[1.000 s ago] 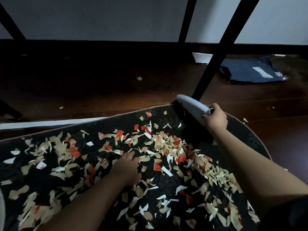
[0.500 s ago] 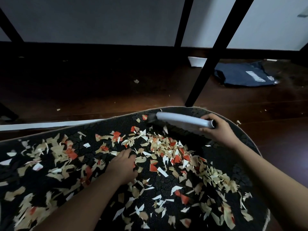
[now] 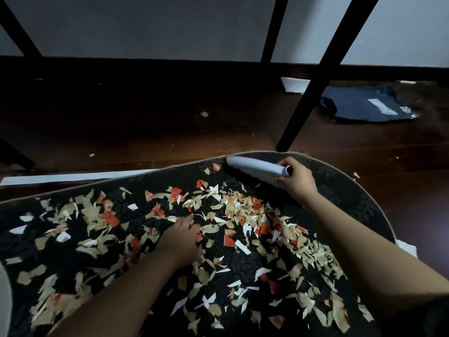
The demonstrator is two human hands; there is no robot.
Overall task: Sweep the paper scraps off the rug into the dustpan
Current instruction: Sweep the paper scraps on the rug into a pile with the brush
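Right hand (image 3: 295,182) grips the pale hand brush (image 3: 255,167) at the dark rug's (image 3: 340,190) far edge. Left hand (image 3: 181,238) presses down mid-rug, fingers loosely bent, gripping nothing I can see. Tan, red and white paper scraps (image 3: 243,210) cover the rug between both arms.

The left hand (image 3: 181,239) lies palm down, fingers seemingly loosely bent, its forearm running back toward the lower left. The right hand (image 3: 295,182) is farther forward, fingers curled in a grip, arm outstretched.
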